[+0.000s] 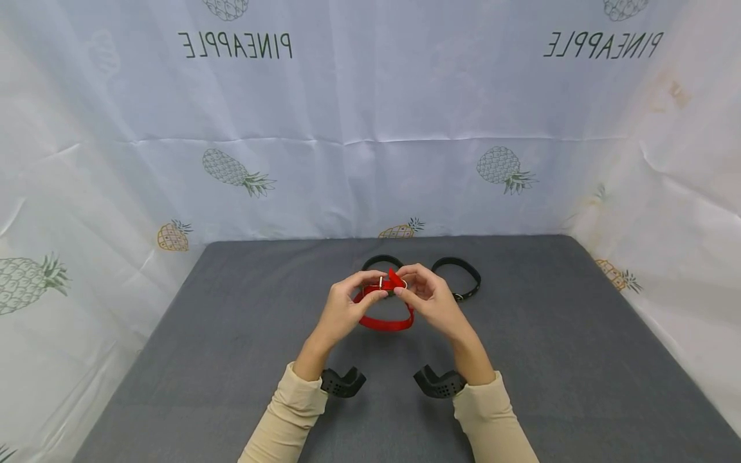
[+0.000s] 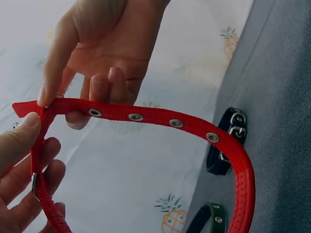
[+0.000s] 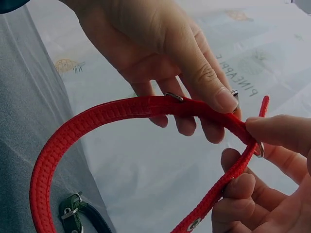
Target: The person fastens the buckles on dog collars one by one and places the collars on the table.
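Observation:
Both hands hold a red collar above the table, its band hanging down in a loop. The left hand pinches the buckle end between thumb and fingers. From the other side, the right hand pinches the strap close to where its free tip crosses the buckle end. Metal-ringed holes run along the red strap in the left wrist view. A metal ring shows by the right fingers in the right wrist view. Whether the buckle's prong sits in a hole, I cannot tell.
Behind the hands, a dark collar lies on the grey table, partly hidden. A black collar with a metal buckle lies to its right. White pineapple-print curtains surround the back and sides.

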Demonstrator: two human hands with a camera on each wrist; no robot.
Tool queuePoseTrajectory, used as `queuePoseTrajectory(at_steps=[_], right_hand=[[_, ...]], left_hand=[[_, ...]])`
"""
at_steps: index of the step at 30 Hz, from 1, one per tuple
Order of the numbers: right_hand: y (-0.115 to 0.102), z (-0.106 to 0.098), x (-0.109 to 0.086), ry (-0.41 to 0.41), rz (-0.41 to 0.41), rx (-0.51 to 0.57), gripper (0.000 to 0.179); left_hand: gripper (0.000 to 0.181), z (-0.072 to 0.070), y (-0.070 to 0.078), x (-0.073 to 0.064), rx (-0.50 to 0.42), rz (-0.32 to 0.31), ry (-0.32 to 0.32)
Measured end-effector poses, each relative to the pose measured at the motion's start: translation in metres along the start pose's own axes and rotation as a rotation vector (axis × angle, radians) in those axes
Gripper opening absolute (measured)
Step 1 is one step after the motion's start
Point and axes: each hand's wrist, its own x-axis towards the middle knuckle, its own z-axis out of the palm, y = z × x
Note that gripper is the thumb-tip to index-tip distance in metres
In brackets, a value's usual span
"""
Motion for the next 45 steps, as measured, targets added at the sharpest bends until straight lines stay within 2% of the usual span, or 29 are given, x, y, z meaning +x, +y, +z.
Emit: queuePoseTrajectory(at_steps=[5,13,19,30,39,45], right_hand=[[-0.0029,0.0014,-0.0008,0.012,0.005,-0.015,0.022],[-0.0050,0.0013,-0.0030,0.027,0.013,-0.084,0.019],[-0.0064,0.0021,-0.0038,0.027,0.000,-0.107,0.019],[-0.0076,0.0039,-0.0031,0.026,0.000,-0.136,0.017],[-0.0041,0.0042,-0.0024,0.028,-0.004,-0.169,0.016],[0.0000,0.0023,-0.0017,0.053,-0.018,-0.169,0.018]], left_hand=[[0.031,-0.0011,0.0024,-0.0001,0.002,0.003,0.005],[0.032,-0.0016,0.0040,-0.0006,-0.025,0.042,0.002],[0.031,-0.0014,0.0023,-0.0009,-0.011,0.065,0.010],[0.031,-0.0018,0.0034,-0.0005,0.005,0.065,-0.002],[0.030,-0.0022,0.0035,-0.0014,-0.006,0.006,-0.041],[0.031,-0.0041,0.0043,-0.0008,0.014,-0.006,-0.084]])
